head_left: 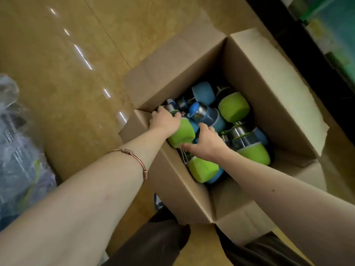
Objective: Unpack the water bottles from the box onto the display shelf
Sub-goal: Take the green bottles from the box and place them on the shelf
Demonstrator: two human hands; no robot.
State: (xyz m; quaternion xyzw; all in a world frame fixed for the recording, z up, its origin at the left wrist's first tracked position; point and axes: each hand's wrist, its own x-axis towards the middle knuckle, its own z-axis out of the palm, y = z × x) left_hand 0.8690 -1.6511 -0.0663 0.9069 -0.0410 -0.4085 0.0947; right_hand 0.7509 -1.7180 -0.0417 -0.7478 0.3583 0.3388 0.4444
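An open cardboard box (269,89) stands on the tan floor (67,73), with a heap of clear plastic wrapping (17,150) well to its left. Green and blue water bottles (233,106) with steel necks lie jumbled inside the box. The left hand (165,120) curls its fingers round the neck of a green bottle (182,134) at the box's near-left corner, while the right hand (206,144) grips its base.

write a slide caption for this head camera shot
Both hands reach into an open cardboard box of green and blue bottles, left hand and right hand gripping one green bottle.
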